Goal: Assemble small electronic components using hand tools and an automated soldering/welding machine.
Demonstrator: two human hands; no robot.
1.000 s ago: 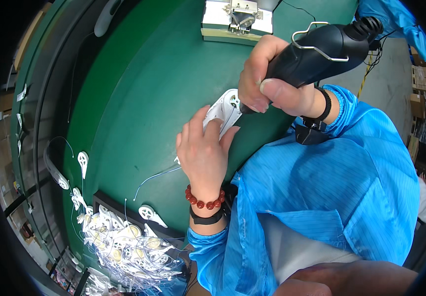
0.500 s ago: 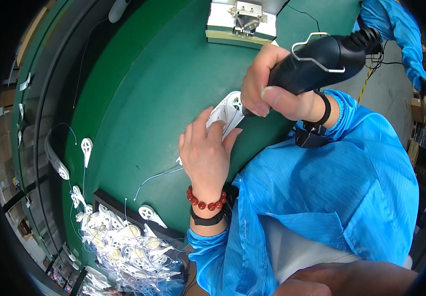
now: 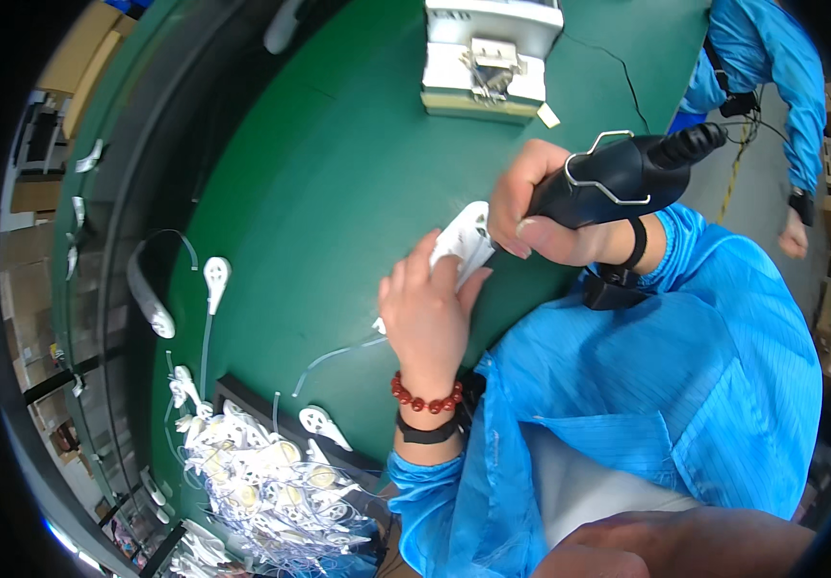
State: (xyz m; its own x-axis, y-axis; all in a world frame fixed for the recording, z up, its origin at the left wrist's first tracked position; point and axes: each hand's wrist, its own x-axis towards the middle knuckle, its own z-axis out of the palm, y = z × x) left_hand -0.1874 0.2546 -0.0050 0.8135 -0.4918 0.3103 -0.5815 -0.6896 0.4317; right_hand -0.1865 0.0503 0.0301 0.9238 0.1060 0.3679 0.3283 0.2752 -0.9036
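My left hand [image 3: 425, 313] lies over a white elongated plastic housing [image 3: 461, 236] on the green tabletop, fingers on one side and thumb on the other. Part of the housing is hidden under the palm. A thin bluish wire [image 3: 324, 356] trails from beneath that hand toward the lower left. In my right hand [image 3: 541, 212] is a black corded hand tool [image 3: 618, 180] with a bent wire bracket, its ribbed cord end pointing up and right. The tool's front end comes down beside the housing's far end; my fingers hide whether they touch.
A heap of white housings with wires [image 3: 271, 482] fills a dark-edged tray [image 3: 233, 390] at lower left. Loose housings [image 3: 216, 275] lie nearby. A white device with a metal fixture [image 3: 488, 82] stands at the back. A co-worker's blue sleeve [image 3: 796, 106] shows at upper right.
The whole view has shifted, so the bench, device and heap appear lower and farther right. Both hands keep their hold; the tool looks tilted a little flatter.
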